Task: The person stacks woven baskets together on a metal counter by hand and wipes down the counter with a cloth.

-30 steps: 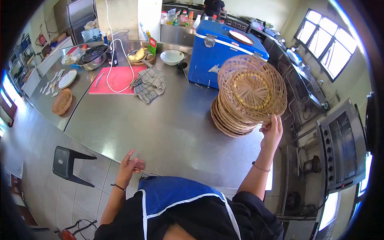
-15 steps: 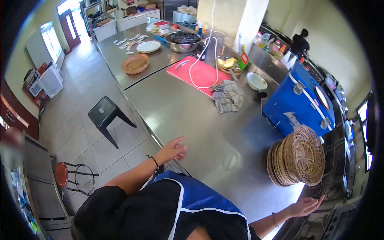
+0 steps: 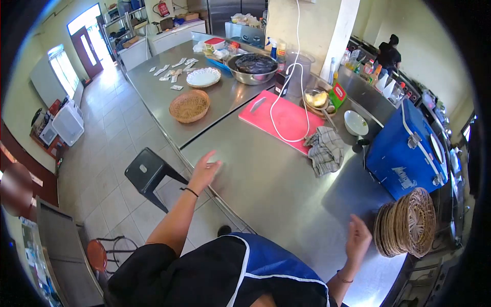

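My left hand (image 3: 204, 173) hovers over the near left edge of the steel table (image 3: 255, 189), fingers loosely spread and nothing in them. A round woven basket (image 3: 190, 106) lies farther along the table, beyond that hand. To the left of a stack of wicker baskets (image 3: 405, 225) is my right hand (image 3: 359, 239), its fingers extended and holding nothing. Whether it touches the table cannot be told. The stack is tipped on its side, with one basket's open face turned to the right.
A pink cutting board (image 3: 281, 120) with a white cable across it, a checked cloth (image 3: 326, 151) and a blue cooler box (image 3: 406, 153) occupy the table. A white plate (image 3: 203, 77) and steel bowl (image 3: 250, 77) stand farther off. A black stool (image 3: 146, 169) is at left. Another person (image 3: 389, 55) stands far right.
My left hand has moved forward over the table edge. My right hand has come up from below the basket stack to its left side. The view has shifted.
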Motion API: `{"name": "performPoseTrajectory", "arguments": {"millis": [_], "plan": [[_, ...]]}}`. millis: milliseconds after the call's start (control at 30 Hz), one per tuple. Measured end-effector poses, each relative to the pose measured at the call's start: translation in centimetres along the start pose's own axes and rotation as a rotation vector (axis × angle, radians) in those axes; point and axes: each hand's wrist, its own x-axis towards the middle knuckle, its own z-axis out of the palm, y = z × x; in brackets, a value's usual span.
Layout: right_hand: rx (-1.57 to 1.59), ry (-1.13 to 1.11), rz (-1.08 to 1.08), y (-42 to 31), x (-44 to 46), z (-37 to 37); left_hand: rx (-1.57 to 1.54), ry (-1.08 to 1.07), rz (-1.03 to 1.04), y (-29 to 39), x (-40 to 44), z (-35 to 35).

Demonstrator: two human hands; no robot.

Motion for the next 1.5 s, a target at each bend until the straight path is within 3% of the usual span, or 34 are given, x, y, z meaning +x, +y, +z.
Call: {"name": "performPoseTrajectory", "arguments": {"millis": [133,333,367,467,600,633,733,767,867,1000,1067,1267,1400,1500], "plan": [[0.027,-0.244,0.040,-6.8,1.7,5.0,0.114,0.148,0.209,-2.8,6.4,-6.2],[-0.011,-0.257,0.092,-11.7,1.4,7.8,0.270,0.180,0.142,-4.3,14.0,-11.6],[-0.029,-0.261,0.141,-11.8,1.0,7.9,0.339,0.193,0.231,-5.8,15.8,-11.9],[-0.083,-0.277,0.251,-11.7,-0.8,8.1,0.489,0.229,0.234,-6.5,18.1,-11.7],[-0.128,-0.285,0.303,-12.2,-1.7,8.0,0.664,0.174,0.106,-5.0,18.8,-11.1],[-0.131,-0.280,0.314,-12.5,-1.8,7.9,0.687,0.269,0.146,-4.8,18.6,-10.6],[-0.140,-0.268,0.307,-13.6,-1.2,7.9,0.541,0.161,0.192,-5.6,19.4,-9.9],[-0.139,-0.276,0.316,-13.8,-1.1,7.9,0.449,0.221,0.255,-5.8,18.8,-9.0],[-0.129,-0.312,0.301,-13.6,-1.0,8.8,0.353,0.065,0.198,-4.4,16.0,-7.4],[-0.022,-0.434,0.259,-13.8,-0.4,10.3,0.240,-0.061,0.446,-2.2,10.4,-4.1],[0.029,-0.368,0.063,-13.4,-0.5,11.8,0.180,-0.206,0.460,0.6,7.0,-2.3],[0.096,-0.415,-0.147,-13.2,-1.0,13.8,0.033,-0.605,0.684,5.6,-1.5,3.6],[-0.041,-0.489,-0.152,-10.0,-1.7,10.3,0.030,-0.666,0.739,8.0,-5.6,6.2],[-0.058,-0.250,-0.206,-8.1,-1.2,4.5,-0.046,-0.618,0.812,9.3,-7.6,8.1]]}}
